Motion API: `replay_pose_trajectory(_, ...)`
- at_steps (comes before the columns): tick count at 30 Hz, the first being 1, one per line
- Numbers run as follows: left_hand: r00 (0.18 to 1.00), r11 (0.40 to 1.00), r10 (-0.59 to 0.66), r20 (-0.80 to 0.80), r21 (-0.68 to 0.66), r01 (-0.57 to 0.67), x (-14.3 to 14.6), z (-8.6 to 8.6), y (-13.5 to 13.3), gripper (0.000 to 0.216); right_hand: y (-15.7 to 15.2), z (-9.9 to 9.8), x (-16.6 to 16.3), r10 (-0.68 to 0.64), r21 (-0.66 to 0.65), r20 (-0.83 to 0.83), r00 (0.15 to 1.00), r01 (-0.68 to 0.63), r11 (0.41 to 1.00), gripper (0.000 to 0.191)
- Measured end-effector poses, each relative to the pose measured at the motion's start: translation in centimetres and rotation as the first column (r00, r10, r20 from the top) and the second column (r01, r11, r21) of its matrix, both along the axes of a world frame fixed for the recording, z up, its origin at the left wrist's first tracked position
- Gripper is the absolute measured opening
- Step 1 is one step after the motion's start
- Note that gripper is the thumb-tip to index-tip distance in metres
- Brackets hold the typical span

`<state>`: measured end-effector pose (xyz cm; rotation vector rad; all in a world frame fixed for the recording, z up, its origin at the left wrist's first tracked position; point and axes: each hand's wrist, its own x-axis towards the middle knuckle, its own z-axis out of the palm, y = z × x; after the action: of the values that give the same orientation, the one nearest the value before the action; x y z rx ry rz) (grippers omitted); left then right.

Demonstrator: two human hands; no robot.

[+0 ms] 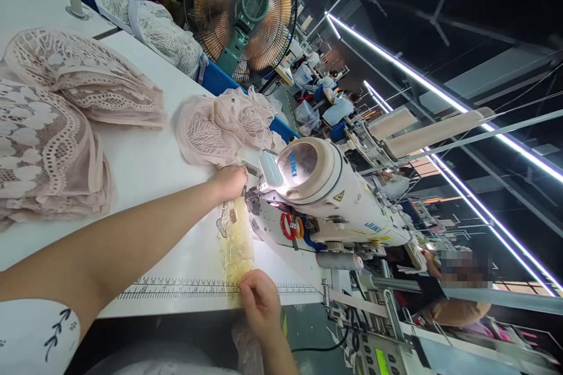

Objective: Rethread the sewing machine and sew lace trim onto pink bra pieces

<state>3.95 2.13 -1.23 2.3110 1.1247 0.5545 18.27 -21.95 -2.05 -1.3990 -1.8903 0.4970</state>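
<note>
A white sewing machine stands with its lit needle area over the white table. My left hand is closed beside the presser foot, and its fingers hide whatever they hold. A piece of beige lace fabric lies just beyond that hand. My right hand is curled at the table's front edge, thumb and forefinger together by the end of a yellowish tape-covered strip. I cannot make out anything between them. The strip lies on the table between both hands, near a printed ruler.
Stacks of beige lace pieces lie on the left of the table. White lace pieces hang over a blue-edged bin behind. A large fan stands beyond. A thread spool and a red ring sit by the machine.
</note>
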Motion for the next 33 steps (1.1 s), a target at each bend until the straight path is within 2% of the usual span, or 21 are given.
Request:
replay_pose_trajectory(10, 0.994, 0.999, -0.038, -0.103, 0.012, 0.039, 0.0, 0.2, -0.2, 0.043, -0.2, 0.2, -0.1, 0.008, -0.026, 0.034, 0.999, -0.008, 1.000, 0.019)
replay_pose_trajectory(20, 0.979, 0.999, -0.003, -0.202, -0.039, -0.005, -0.7, 1.0, -0.7, 0.052, -0.2, 0.0, 0.1, 0.022, -0.027, 0.015, 1.000, -0.021, 0.999, 0.019)
replay_pose_trajectory(25, 0.980, 0.997, 0.062, -0.187, -0.031, -0.069, -0.7, 1.2, -0.7, 0.051, -0.3, -0.2, 0.3, 0.023, -0.027, 0.009, 1.000, -0.023, 0.999, 0.018)
replay_pose_trajectory(29, 0.982, 0.991, 0.131, -0.136, 0.011, -0.131, -0.6, 1.2, -0.7, 0.044, -0.2, -0.1, 0.2, 0.025, -0.022, 0.016, 1.000, -0.025, 0.999, 0.018)
replay_pose_trajectory(33, 0.989, 0.991, 0.134, -0.069, 0.023, -0.133, -0.5, 1.3, -0.3, 0.031, -0.1, 0.0, 0.1, 0.026, -0.003, 0.024, 0.999, -0.026, 1.000, 0.018)
